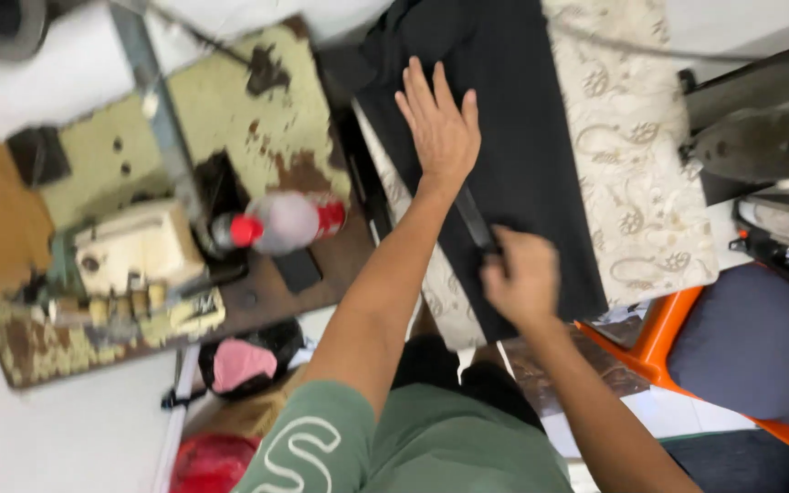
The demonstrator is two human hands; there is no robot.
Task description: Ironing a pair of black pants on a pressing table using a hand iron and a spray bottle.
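A black cloth (513,155) lies stretched over a board with a cream patterned cover (636,173). My left hand (440,128) rests flat on the cloth's left part, fingers spread, holding nothing. My right hand (524,278) is closed near the cloth's near edge, pinching a dark strip or fold of the cloth; the frame is blurred, so the exact grip is unclear.
A worn sewing machine (130,256) sits on a rusty table (276,110) at the left, with a red-capped plastic bottle (280,224) lying beside it. An iron (764,141) stands at the right. An orange chair with a dark cushion (741,347) is at lower right.
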